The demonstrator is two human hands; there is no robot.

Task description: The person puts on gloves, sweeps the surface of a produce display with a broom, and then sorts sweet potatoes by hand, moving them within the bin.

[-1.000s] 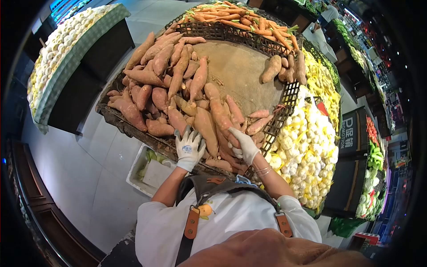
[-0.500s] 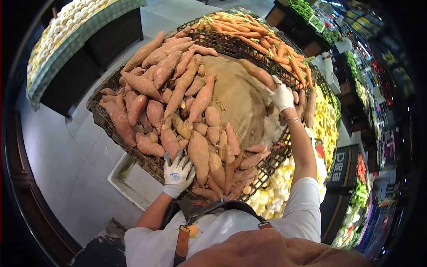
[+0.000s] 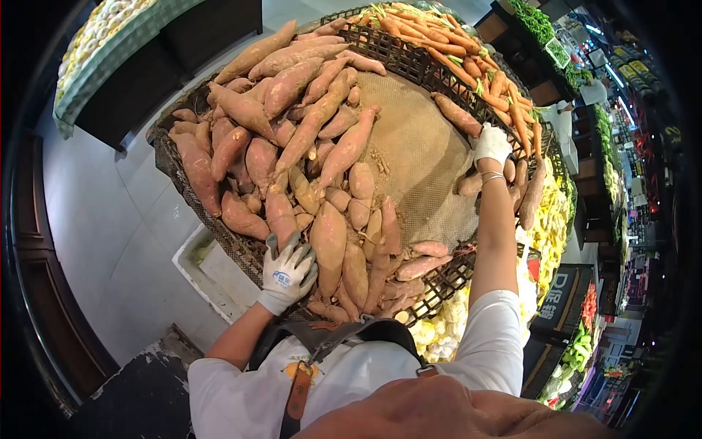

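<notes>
A black lattice crate [image 3: 446, 282] lined with burlap [image 3: 409, 146] holds a heap of sweet potatoes [image 3: 292, 124] on its left and front. My left hand [image 3: 287, 271], in a white glove, rests on the front rim with fingers spread, touching a big sweet potato [image 3: 329, 245]. My right hand [image 3: 491, 144], also gloved, is stretched to the crate's far right side. It grips the near end of a long sweet potato [image 3: 455, 112] lying against the far rim. A few more sweet potatoes [image 3: 530, 194] lie just beside that hand.
Carrots [image 3: 453, 51] fill the crate behind the far rim. Yellow and white produce [image 3: 548, 219] is piled to the right. A white bin [image 3: 208, 271] sits on the grey floor below the crate's left edge. A green-checked stand [image 3: 110, 58] is at the upper left.
My right hand lifted a sweet potato from the front pile and carried it across to the far right rim. My left hand stayed on the front rim. The view shifted towards the crate.
</notes>
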